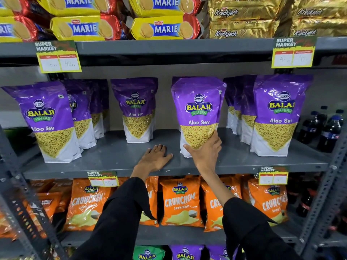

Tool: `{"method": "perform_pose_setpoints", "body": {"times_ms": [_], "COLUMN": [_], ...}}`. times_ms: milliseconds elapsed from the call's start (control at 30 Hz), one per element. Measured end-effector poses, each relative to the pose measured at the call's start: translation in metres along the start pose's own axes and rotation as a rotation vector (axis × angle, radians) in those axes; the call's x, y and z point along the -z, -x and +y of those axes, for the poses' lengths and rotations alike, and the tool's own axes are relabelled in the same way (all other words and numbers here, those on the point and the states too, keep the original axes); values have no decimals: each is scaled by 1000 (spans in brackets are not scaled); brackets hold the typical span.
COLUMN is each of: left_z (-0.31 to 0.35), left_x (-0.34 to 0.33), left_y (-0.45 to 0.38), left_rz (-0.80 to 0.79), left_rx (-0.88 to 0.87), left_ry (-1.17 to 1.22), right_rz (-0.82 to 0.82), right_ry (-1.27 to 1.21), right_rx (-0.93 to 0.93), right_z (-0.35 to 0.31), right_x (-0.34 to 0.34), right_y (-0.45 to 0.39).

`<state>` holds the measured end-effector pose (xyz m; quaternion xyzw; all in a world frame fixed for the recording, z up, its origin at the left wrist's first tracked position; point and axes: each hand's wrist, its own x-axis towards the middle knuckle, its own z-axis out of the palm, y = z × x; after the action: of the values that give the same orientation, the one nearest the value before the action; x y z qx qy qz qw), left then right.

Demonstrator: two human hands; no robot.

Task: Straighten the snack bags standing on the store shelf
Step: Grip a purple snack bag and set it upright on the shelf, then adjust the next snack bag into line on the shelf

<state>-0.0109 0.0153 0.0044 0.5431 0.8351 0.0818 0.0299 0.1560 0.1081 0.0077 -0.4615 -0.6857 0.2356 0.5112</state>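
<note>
Your right hand (205, 153) grasps the lower front of a purple Aloo Sev bag (198, 111) standing upright at the middle of the grey shelf (116, 156); your left hand (155, 158) lies flat beside it, fingers released.

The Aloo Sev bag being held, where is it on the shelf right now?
In the head view, the held Aloo Sev bag stands right of centre on the grey middle shelf, with the right hand gripping its base.

biscuit packs (82, 28) top shelf | cola bottles (326, 128) far right (dark) | price tags (58, 58) on edges
</note>
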Motion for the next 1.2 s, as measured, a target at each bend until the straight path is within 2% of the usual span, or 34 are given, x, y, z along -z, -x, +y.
{"method": "perform_pose_setpoints", "body": {"times_ms": [667,767,867,1000,1100,1200], "left_z": [3,0,-8,-38,-80,-128], "left_x": [3,4,7,11,20,31], "left_y": [6,10,8,9,21,31], "left_rz": [25,65,76,40,59,92], "left_rx": [4,0,7,50,58,77], "left_ry": [15,79,173,215,158,80], "right_rz": [10,39,69,-7,-118,-232], "right_ry": [75,18,-187,-474,-501,-488], "right_rx": [73,110,218,293,289,205], "right_z": [2,0,-5,-33,-64,-93], "right_x": [0,6,13,4,-30,-79], "right_y": [9,20,43,66,65,58]}}
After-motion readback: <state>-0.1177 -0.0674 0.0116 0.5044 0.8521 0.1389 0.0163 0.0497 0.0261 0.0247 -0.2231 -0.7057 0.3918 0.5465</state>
